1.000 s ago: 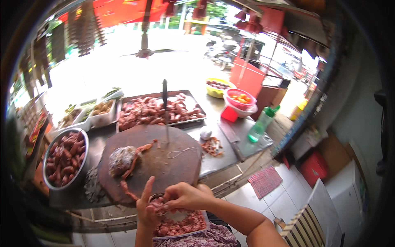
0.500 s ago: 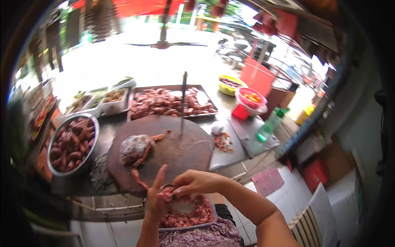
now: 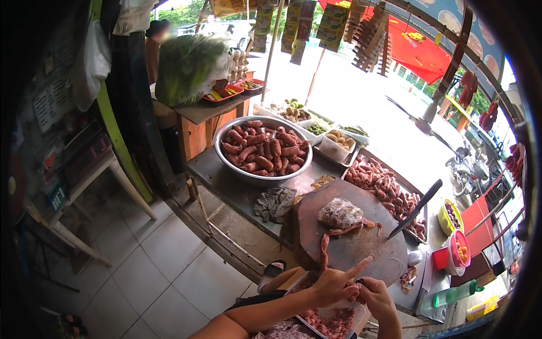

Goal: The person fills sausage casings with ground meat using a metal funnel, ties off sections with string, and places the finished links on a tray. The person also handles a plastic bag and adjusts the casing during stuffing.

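Observation:
My left hand (image 3: 332, 284) and my right hand (image 3: 377, 299) meet at the lower edge, above a tray of pink minced meat (image 3: 330, 323). Both pinch a small pinkish piece of sausage meat (image 3: 357, 289) between them, and my left forefinger points out over the block. Just beyond stands a round wooden chopping block (image 3: 361, 251). On it lie a clear bag of meat (image 3: 339, 213) and a thin raw sausage link (image 3: 326, 251). A cleaver (image 3: 418, 207) stands stuck in the block's far side.
A metal bowl of reddish sausages (image 3: 263, 150) and a grey cloth (image 3: 274, 203) sit on the steel counter (image 3: 226, 181). A tray of sausages (image 3: 389, 189) and small tubs of vegetables (image 3: 333, 141) lie behind. A green bottle (image 3: 454, 294) stands at the right. White floor tiles are at the lower left.
The view has swung to the left, bringing the floor and a wooden side table into sight. My hands stay together over the meat tray, still pinching the meat.

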{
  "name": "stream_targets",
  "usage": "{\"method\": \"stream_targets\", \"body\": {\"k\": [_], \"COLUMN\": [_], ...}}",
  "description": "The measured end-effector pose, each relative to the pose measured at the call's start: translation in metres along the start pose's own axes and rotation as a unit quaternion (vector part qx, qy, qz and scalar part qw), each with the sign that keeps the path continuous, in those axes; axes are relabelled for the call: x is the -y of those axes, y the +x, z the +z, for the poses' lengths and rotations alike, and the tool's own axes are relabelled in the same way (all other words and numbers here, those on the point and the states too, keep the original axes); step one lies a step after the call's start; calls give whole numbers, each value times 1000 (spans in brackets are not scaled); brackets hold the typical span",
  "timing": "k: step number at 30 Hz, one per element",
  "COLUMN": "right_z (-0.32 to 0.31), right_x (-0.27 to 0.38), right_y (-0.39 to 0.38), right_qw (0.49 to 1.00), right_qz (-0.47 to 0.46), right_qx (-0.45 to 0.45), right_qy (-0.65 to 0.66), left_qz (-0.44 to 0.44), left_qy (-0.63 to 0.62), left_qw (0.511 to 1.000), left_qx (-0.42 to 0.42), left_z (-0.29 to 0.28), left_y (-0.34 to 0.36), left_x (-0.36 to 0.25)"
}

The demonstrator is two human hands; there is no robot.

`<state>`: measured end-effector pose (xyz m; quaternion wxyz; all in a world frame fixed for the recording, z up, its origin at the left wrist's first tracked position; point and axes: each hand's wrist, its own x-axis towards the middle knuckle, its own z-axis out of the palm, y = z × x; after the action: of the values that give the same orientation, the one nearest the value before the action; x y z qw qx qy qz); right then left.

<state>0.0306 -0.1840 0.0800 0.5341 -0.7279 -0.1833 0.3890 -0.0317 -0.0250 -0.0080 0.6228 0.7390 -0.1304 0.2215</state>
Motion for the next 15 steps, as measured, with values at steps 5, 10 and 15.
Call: {"method": "stream_targets", "body": {"k": [5, 10, 15], "right_z": [7, 21, 47], "right_x": [-16, 4, 23], "right_y": [-19, -40, -37], "right_qw": [995, 966, 761], "right_qz": [-10, -158, -364], "right_qx": [-24, -20, -229], "right_qy": [96, 202, -485], "left_qz": [52, -47, -47], "left_qy": [113, -28, -124], "left_qw": [989, 994, 984], "left_qx": [-78, -98, -121], "left_z": [7, 2, 0], "left_y": [1, 2, 5], "left_x": [5, 2, -7]}}
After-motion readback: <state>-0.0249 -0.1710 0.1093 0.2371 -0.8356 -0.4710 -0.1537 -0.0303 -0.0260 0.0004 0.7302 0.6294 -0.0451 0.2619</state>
